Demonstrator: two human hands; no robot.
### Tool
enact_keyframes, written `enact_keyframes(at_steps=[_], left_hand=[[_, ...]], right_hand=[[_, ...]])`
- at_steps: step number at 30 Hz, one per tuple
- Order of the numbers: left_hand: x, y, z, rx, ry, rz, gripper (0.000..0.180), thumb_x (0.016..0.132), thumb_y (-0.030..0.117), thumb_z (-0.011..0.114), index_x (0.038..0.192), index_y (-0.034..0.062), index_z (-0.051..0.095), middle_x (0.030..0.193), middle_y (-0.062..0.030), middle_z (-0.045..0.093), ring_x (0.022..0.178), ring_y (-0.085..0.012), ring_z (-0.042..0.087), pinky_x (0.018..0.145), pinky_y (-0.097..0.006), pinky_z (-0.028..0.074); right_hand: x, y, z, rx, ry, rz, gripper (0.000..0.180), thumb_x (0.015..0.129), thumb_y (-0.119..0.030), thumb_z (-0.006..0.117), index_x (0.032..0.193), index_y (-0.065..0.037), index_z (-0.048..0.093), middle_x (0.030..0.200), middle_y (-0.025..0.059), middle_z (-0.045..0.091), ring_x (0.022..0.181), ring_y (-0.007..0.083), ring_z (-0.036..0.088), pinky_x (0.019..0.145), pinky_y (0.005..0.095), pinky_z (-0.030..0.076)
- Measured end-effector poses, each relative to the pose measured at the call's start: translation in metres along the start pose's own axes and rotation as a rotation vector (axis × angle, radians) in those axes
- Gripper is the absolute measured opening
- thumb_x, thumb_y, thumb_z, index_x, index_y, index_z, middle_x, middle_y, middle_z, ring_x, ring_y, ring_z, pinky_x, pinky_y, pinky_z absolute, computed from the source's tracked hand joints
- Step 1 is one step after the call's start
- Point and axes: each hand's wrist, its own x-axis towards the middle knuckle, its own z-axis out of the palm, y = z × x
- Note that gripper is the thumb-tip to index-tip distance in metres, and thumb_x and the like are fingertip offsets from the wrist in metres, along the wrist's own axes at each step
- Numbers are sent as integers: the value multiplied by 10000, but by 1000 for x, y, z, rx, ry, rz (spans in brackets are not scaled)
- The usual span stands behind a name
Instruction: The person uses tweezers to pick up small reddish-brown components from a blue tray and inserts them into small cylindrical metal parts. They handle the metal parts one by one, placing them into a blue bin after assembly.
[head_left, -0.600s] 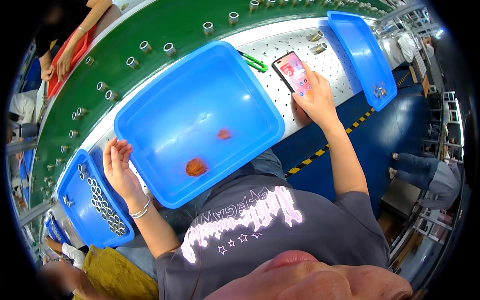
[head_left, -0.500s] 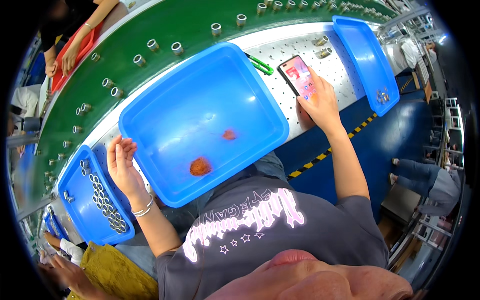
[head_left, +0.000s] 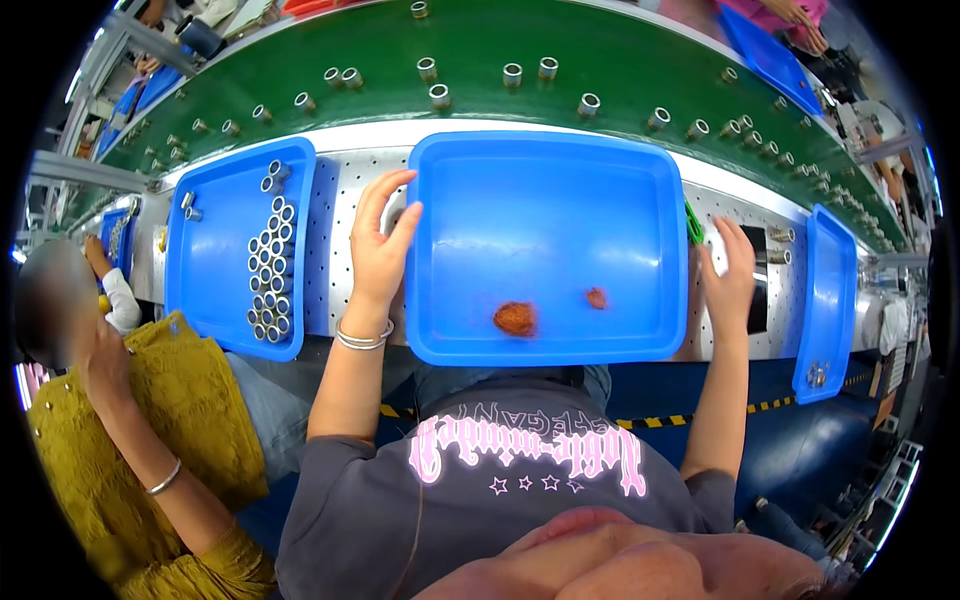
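A large blue plastic tray lies in front of me on the perforated metal table. Two reddish-brown patches are on its floor near the front; I cannot make out what they are. My left hand is at the tray's left rim, thumb and fingers apart, with nothing in it. Whether it touches the rim is unclear. Beyond the right rim, my right hand is open too, fingers spread. A phone with a dark screen lies partly behind that hand, and a green utility knife sits between hand and tray.
Behind the tray runs a green conveyor belt carrying several metal sleeves. A blue tray on the left holds many sleeves. Two sleeves rest beside the phone, near another blue tray. A person in a mustard top sits left.
My right hand has let go of the phone and moved toward the large tray's right side. The phone's lit screen is now dark. My left hand stays by the left rim; the view has turned.
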Motion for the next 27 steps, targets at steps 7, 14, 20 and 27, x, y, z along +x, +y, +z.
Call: enact_keyframes(at_steps=[7,14,20,27], left_hand=[[-7,-4,10,161,-173,-7,598,760,-67,445,1344,33,362,1414,-151,312,1330,-254,267,1070,-338,228],[6,16,18,448,-213,189,509,773,-1,555,1269,55,454,1349,-199,371,1251,-345,357,1036,-389,290],[34,46,54,523,-547,322,524,817,183,608,1293,71,422,1328,-207,389,1217,-368,380,1011,-404,312],[12,52,77,413,-980,435,454,859,258,553,1276,107,459,1357,-188,368,1211,-373,388,1002,-432,320]], right_hand=[[29,3,48,-79,44,-68,198,778,-81,590,969,-31,607,871,113,571,833,314,541,745,378,445],[20,35,42,480,98,413,195,887,-119,488,1033,-30,581,835,58,593,702,193,583,649,280,460],[27,8,23,1367,77,768,266,904,-212,534,1049,12,535,653,-53,410,508,20,305,455,186,230],[75,41,49,925,2,531,231,899,-234,536,1030,-47,570,649,-16,450,502,51,378,501,214,338]])
